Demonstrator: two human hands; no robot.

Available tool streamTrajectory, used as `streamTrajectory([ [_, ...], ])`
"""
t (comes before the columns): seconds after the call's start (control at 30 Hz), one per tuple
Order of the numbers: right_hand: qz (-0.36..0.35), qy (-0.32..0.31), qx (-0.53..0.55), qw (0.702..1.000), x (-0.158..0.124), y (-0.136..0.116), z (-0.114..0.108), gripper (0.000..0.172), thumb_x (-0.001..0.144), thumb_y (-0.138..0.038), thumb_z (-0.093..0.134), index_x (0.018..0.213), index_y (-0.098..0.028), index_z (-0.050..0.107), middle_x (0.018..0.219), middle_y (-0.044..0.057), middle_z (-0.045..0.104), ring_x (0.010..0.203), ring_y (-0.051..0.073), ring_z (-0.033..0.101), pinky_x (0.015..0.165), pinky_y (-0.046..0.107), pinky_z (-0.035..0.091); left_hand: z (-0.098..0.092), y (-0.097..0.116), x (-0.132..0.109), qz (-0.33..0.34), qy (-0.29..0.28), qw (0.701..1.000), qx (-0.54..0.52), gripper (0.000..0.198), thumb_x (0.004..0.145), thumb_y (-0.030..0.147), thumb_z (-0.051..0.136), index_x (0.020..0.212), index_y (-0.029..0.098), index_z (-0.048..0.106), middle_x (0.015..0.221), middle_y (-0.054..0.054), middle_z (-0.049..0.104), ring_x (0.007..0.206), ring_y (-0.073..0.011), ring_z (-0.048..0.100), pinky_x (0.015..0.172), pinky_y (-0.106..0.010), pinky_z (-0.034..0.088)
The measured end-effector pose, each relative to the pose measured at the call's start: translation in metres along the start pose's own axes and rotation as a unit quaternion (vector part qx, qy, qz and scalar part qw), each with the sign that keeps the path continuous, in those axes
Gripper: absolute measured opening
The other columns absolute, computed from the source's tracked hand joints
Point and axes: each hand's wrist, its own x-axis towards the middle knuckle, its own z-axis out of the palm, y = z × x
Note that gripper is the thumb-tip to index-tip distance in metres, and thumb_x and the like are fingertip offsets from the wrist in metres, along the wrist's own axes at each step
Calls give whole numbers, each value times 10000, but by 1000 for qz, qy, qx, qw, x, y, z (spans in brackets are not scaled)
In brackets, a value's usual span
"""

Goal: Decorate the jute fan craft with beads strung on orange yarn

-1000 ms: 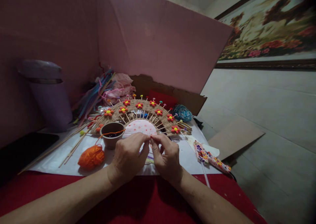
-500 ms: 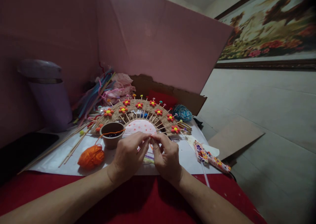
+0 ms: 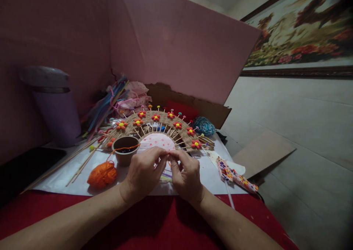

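Note:
My left hand (image 3: pixel 146 171) and my right hand (image 3: pixel 187 174) meet fingertip to fingertip in front of a woven fan-shaped piece (image 3: pixel 162 116) with red and orange flowers and a dotted pink half-round (image 3: pixel 156 140). Both are closed in a pinch; a bit of orange yarn shows between them, but what the fingertips grip is mostly hidden. From an orange yarn ball (image 3: pixel 102 174), a strand runs over a brown cup (image 3: pixel 125 156) of dark contents toward my left hand.
A purple tumbler (image 3: pixel 57 114) stands at the left, near thin sticks (image 3: pixel 82 165). Behind lie pipe cleaners (image 3: pixel 107 103) and a blue yarn ball (image 3: pixel 203 126). A flower-patterned glue gun (image 3: pixel 237 176) lies at the right on white paper (image 3: pixel 209 180).

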Motion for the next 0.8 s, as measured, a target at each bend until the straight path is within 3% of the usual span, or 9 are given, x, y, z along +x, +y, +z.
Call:
streamTrajectory([
  [0.37,22,18,6,1000,0,-2,0,134,847,-146,531,942,-174,622,791,42,679,655,144,617,567,242,462,1,0,0,-49,7,999,-5,47,810,165,556,791,168,599,644,10,619,538,-112,555,504,-221,431],
  [0.8,16,10,18,1000,-1,-4,-1,145,828,-133,526,923,-174,629,767,40,658,637,140,597,536,236,451,1,-1,-1,-52,7,999,-11,64,824,170,544,804,169,605,684,-7,647,567,-122,573,523,-231,448],
])
